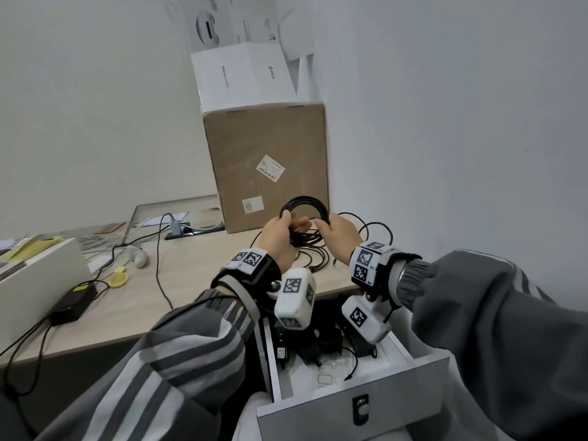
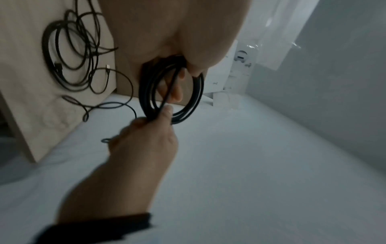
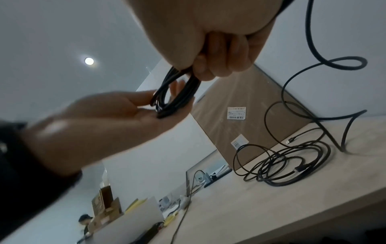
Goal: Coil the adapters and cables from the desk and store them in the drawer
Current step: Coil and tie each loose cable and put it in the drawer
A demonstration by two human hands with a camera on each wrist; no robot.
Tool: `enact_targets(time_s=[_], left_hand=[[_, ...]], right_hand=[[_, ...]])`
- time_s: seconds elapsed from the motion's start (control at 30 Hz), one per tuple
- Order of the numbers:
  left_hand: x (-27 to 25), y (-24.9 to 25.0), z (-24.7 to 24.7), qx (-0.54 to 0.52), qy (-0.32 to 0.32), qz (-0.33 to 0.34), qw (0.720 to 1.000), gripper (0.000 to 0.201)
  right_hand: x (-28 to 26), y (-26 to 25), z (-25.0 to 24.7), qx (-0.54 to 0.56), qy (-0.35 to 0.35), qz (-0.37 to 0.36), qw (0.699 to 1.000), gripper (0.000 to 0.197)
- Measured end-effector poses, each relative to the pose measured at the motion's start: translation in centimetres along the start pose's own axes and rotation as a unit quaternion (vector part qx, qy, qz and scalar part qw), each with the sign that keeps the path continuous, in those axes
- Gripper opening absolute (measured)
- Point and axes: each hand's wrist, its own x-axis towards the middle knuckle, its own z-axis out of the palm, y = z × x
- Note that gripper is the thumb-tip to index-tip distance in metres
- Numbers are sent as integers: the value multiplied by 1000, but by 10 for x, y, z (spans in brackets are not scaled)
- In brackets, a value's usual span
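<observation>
Fingers [image 1: 288, 218] of both hands clamp one nearly wound cable coil [image 1: 305, 203]; below them loose cables [image 3: 292, 165] await, adapters [image 1: 318, 345] already drawered.

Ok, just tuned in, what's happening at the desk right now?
A person is winding a black cable into a coil, held up over the desk with both hands: the left hand grips one side, the right hand the other. More loose cables lie on the desk by the cardboard box, not yet coiled. The drawer below is open, with some black adapters already inside.
</observation>
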Motion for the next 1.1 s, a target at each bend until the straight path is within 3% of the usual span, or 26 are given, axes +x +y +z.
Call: enact_targets(time_s=[0.13, 0.27, 0.37, 0.5, 0.6, 0.67, 0.73, 0.9, 1.1], left_hand=[[4, 4, 6, -8, 60, 30, 998, 28], [13, 8, -4, 70, 126, 68, 987, 29], [20, 18, -13, 142, 137, 108, 974, 30], [17, 35, -20, 227, 97, 144, 958, 31], [9, 45, -24, 247, -4, 98, 964, 30], [2, 44, -26, 322, -84, 64, 941, 29], [-4, 41, -26, 402, -123, 59, 906, 26], [-6, 36, -19, 433, -150, 60, 887, 21], [-2, 26, -19, 391, -120, 131, 903, 13]], right_hand=[[-9, -7, 8, 22, -15, 2, 1000, 34], [-16, -12, 14, 57, -44, -44, 996, 37], [-24, -12, 12, 59, -97, -82, 990, 38], [-26, -5, 4, 35, -138, -135, 981, 48], [-24, 0, -5, 42, -162, -148, 975, 59], [-25, -1, -13, 60, -169, -154, 972, 59], [-22, -2, -17, 54, -163, -156, 973, 55], [-17, 0, -11, 17, -178, -147, 973, 62], [-21, -2, -6, -31, -114, -127, 985, 23]])
